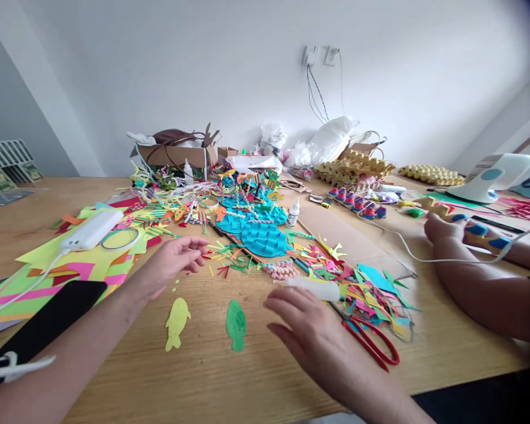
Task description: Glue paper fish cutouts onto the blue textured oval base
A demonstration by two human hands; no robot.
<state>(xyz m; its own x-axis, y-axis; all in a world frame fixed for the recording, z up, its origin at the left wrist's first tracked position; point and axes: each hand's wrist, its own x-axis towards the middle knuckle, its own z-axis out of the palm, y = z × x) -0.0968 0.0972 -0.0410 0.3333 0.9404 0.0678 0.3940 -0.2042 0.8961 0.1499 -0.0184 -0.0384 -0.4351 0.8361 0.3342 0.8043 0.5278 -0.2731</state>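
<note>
My left hand (176,264) hovers over the table, fingers loosely bent and apart with nothing seen in them. Below it lies a yellow paper fish (177,324), flat on the wood. A green paper fish (236,325) with dark specks lies to its right. My right hand (302,321) is held palm down with fingers stretched out, just right of the green fish. Close behind that hand rests a whitish translucent tube (313,289). Red-handled scissors (373,341) lie beside my right wrist, their blades pointing toward colored paper scraps (371,294).
Blue layered paper pieces (265,238) and a white glue bottle (293,213) stand mid-table. Colored paper sheets (35,282) and a white power bank (92,229) lie left. Another person's hand (444,228) touches a painted egg carton strip at right. A white cable (406,250) crosses there.
</note>
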